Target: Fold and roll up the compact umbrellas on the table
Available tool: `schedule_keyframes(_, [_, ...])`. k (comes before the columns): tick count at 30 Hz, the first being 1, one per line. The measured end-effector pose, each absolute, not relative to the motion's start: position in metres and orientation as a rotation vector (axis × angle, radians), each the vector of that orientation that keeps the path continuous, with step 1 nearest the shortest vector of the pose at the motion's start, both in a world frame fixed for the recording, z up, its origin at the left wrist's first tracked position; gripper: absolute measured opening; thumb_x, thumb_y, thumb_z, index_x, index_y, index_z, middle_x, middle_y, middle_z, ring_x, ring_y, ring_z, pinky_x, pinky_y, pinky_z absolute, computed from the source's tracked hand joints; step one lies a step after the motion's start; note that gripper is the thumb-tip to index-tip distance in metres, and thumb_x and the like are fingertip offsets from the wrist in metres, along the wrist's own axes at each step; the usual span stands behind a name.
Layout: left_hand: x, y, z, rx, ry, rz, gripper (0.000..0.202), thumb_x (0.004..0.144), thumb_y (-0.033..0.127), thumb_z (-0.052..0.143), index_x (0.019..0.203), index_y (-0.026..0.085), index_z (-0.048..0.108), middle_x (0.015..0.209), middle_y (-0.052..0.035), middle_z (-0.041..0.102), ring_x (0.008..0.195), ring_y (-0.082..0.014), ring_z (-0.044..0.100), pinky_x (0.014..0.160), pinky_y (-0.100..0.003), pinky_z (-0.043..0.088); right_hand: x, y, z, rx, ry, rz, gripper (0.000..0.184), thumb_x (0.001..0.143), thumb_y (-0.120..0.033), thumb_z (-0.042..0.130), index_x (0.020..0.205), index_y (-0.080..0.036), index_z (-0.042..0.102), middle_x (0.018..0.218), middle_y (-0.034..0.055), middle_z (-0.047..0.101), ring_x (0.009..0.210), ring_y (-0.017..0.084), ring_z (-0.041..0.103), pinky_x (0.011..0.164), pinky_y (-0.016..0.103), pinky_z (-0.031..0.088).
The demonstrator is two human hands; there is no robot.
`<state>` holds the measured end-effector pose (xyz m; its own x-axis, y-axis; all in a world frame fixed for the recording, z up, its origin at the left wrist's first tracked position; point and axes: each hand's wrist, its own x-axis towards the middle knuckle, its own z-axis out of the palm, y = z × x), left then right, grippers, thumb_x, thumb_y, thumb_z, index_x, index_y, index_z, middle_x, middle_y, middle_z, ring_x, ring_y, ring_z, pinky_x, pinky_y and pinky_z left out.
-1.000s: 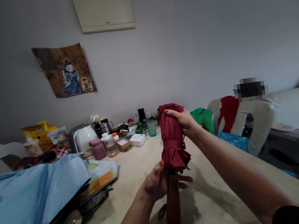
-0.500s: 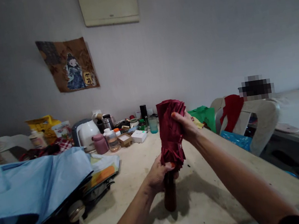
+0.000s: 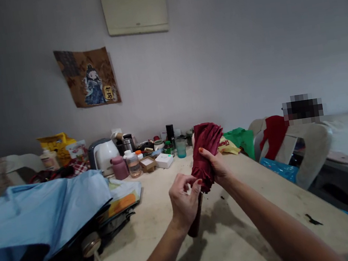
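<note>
A folded dark red umbrella (image 3: 206, 143) is held tilted above the pale table (image 3: 239, 225), its top leaning to the right. My right hand (image 3: 214, 166) is wrapped round the bunched fabric at its middle. My left hand (image 3: 184, 202) is in front of the lower part and covers the handle; its thumb and fingers pinch at the fabric's lower edge. The handle's dark red end (image 3: 193, 230) shows just below that hand.
An open light blue umbrella (image 3: 40, 214) lies at the left over papers and a bag. A white kettle (image 3: 101, 155), a pink cup (image 3: 119, 167), bottles, a white box (image 3: 164, 160) and a teal glass (image 3: 181, 147) crowd the table's far end. A seated person (image 3: 292, 140) is at right.
My right hand slid down from the umbrella's top to its middle. The umbrella tilted and came lower. My left hand moved from gripping the handle to pinching the fabric edge.
</note>
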<state>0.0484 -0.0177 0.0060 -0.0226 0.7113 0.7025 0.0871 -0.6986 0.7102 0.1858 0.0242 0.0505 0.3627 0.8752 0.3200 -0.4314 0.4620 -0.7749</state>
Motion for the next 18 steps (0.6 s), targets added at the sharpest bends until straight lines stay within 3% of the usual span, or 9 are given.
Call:
schedule_keyframes(5, [0.054, -0.015, 0.005, 1.415, 0.836, 1.472, 0.026, 0.063, 0.035, 0.08, 0.067, 0.017, 0.062, 0.06, 0.0011, 0.053, 0.055, -0.0125, 0.046, 0.055, -0.024, 0.036, 0.169, 0.02, 0.045, -0.718, -0.88, 0.73, 0.057, 0.059, -0.035, 0.084, 0.107, -0.022, 0.058, 0.103, 0.0048, 0.069, 0.086, 0.02, 0.065, 0.077, 0.033, 0.056])
schedule_keyframes(10, [0.048, -0.004, 0.009, 1.008, 0.678, 1.328, 0.03, 0.054, 0.023, 0.072, 0.049, 0.019, 0.043, 0.049, 0.0062, 0.042, 0.05, -0.0086, 0.039, 0.053, -0.022, 0.036, 0.17, 0.019, 0.045, -0.731, -0.915, 0.771, 0.049, 0.057, -0.033, 0.086, 0.097, -0.02, 0.061, 0.089, 0.0017, 0.069, 0.077, 0.018, 0.063, 0.072, 0.032, 0.055])
schedule_keyframes(14, [0.047, -0.006, 0.013, 1.079, 0.684, 1.41, 0.021, 0.062, 0.031, 0.073, 0.06, 0.016, 0.059, 0.053, 0.004, 0.051, 0.052, -0.0084, 0.041, 0.053, -0.021, 0.035, 0.177, 0.019, 0.045, -0.741, -0.879, 0.788, 0.048, 0.056, -0.034, 0.086, 0.093, -0.021, 0.06, 0.087, 0.0009, 0.069, 0.072, 0.017, 0.062, 0.067, 0.031, 0.055])
schedule_keyframes(18, [0.05, -0.013, 0.016, 1.218, 0.778, 1.428, 0.031, 0.064, 0.043, 0.077, 0.067, 0.013, 0.066, 0.059, -0.0009, 0.062, 0.056, -0.012, 0.051, 0.056, -0.024, 0.04, 0.178, 0.016, 0.045, -0.758, -0.903, 0.791, 0.048, 0.054, -0.035, 0.086, 0.092, -0.02, 0.06, 0.089, 0.0017, 0.069, 0.071, 0.017, 0.062, 0.065, 0.031, 0.055])
